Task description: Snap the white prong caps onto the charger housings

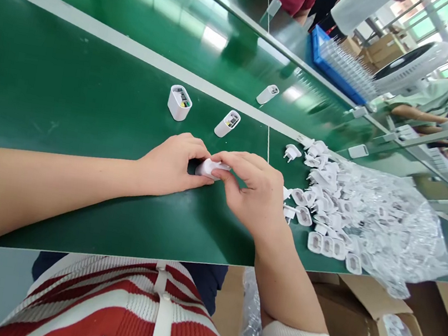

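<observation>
Between its thumb and fingers, my left hand (172, 163) grips a white charger housing (205, 168) just above the green bench. The thumb and forefinger of my right hand (255, 190) pinch a white plug cap (222, 166) at the end of that housing; fingers hide much of both parts, so how far they fit together cannot be seen. Beyond my hands stand two open white housings, one on the left (179, 103) and one on the right (227, 123), with circuit parts visible inside. Right of my right hand lies a heap of white plug caps (324, 191).
A clear plastic bag (404, 228) of caps spreads over the bench's right end. Past a pale strip (140, 53), another housing (267, 94) lies on the green surface. Cardboard boxes (357, 317) sit below the front edge. A blue tray (335, 67) and other people are across the bench.
</observation>
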Motion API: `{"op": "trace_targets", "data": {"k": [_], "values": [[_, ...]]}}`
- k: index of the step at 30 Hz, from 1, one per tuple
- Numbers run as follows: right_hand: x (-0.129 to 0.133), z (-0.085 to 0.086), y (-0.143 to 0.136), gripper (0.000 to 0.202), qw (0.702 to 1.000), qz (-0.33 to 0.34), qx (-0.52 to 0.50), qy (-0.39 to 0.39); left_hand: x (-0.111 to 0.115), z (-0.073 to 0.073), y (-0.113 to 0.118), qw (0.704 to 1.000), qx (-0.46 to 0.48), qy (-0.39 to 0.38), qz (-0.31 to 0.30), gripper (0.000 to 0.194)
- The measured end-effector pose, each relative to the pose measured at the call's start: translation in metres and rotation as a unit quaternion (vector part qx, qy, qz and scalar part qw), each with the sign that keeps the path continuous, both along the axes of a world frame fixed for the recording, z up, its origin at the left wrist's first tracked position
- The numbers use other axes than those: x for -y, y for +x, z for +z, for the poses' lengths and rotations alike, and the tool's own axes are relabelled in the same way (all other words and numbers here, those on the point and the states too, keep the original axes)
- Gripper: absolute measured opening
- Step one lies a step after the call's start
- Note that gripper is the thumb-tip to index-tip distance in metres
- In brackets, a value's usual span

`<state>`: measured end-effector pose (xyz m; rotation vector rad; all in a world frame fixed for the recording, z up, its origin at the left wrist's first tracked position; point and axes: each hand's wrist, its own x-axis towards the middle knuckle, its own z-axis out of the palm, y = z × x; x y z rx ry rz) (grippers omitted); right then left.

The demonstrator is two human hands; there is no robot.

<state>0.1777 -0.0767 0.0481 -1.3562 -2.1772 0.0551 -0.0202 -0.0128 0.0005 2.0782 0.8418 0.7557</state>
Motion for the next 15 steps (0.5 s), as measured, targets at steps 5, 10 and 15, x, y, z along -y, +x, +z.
{"op": "trace_targets", "data": {"k": [5,10,15], "values": [[0.0,0.007,-0.006,0.021,0.999,-0.029,0.003,-0.039,0.001,-0.001,0.001,1.0,-0.002,0.007,0.009,0.034],[-0.002,-0.008,-0.002,0.023,0.998,-0.017,-0.042,-0.051,0.002,-0.002,0.002,1.0,-0.001,0.015,0.006,0.035],[0.019,0.014,-0.003,0.048,0.988,0.003,-0.142,-0.06,0.009,0.017,-0.005,0.999,0.003,0.034,0.004,0.031]]}}
